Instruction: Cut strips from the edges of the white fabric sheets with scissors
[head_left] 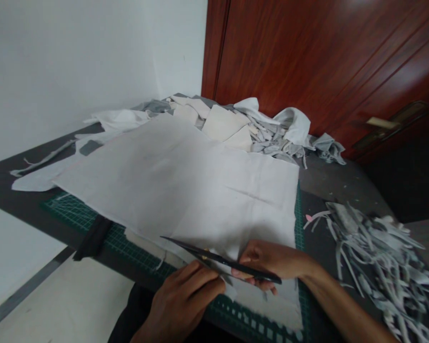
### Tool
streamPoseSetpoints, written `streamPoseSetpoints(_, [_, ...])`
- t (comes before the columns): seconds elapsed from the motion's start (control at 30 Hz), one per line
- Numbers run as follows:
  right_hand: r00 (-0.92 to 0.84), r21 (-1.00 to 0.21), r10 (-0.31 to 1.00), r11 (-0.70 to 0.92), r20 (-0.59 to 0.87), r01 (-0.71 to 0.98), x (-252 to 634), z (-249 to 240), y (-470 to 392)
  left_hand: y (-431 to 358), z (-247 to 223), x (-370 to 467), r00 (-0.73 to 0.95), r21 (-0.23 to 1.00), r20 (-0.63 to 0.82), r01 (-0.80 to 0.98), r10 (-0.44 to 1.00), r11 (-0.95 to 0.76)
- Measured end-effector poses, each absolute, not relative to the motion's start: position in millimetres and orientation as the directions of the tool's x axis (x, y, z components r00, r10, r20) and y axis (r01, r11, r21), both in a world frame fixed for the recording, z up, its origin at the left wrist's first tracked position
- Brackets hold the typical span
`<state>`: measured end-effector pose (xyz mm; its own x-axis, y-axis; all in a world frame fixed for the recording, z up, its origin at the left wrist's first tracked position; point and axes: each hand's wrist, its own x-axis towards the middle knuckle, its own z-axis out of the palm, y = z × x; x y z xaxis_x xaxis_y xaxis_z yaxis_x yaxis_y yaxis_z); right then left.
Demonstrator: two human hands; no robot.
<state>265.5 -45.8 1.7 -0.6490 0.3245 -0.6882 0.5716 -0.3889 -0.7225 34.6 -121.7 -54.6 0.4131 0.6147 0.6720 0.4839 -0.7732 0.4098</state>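
A wide sheet of white cloth lies over the table, its near edge by my hands. My right hand is closed around the handles of black scissors, whose blades point left along that near edge. Just below the blades, my left hand has its fingers closed on the white cloth's near edge, a small flap of it showing beside the fingertips. Beneath the sheet, a strip of beige fabric and a green cutting mat show.
Beige and white fabric pieces are heaped along the back by the wall and the brown door. A tangle of grey fabric strips lies on the right. A black strap-like object hangs over the dark table's front edge.
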Motion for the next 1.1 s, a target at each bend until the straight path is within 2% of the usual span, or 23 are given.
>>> streamPoseSetpoints(1.1, [-0.644,-0.727,0.338,-0.352,-0.686,0.589,265.5,-2.1,-47.3,-121.5,-50.6,35.0,0.410,0.410,0.676,0.481,0.612,-0.775])
